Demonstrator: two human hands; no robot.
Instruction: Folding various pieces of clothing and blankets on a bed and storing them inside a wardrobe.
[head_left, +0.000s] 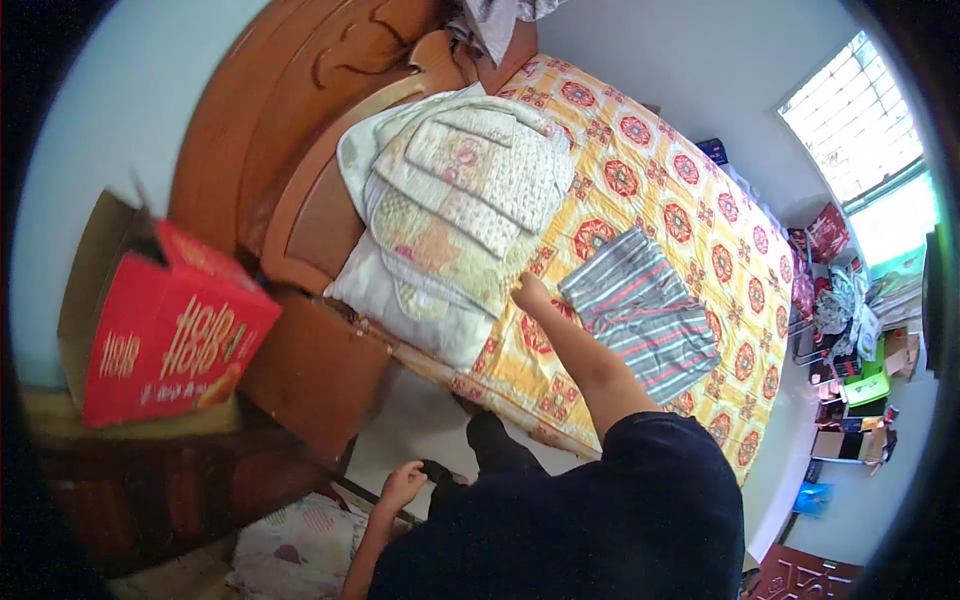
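Observation:
My right hand reaches over the bed, close beside the edge of a pile of folded floral quilted covers. Its fingers are turned away from me, so their grip is hidden. A white pillow shows under the covers. Right of this hand lies a pair of grey striped shorts, spread on a yellow and red patterned bedsheet. My left hand hangs low by my body, over the floor, with loosely bent fingers and nothing visible in it.
A wooden headboard rises behind the pillow. At left, an open red cardboard box stands on wooden furniture near a brown bedside surface. Patterned fabric lies low at my left. Clutter lines the wall beneath the window.

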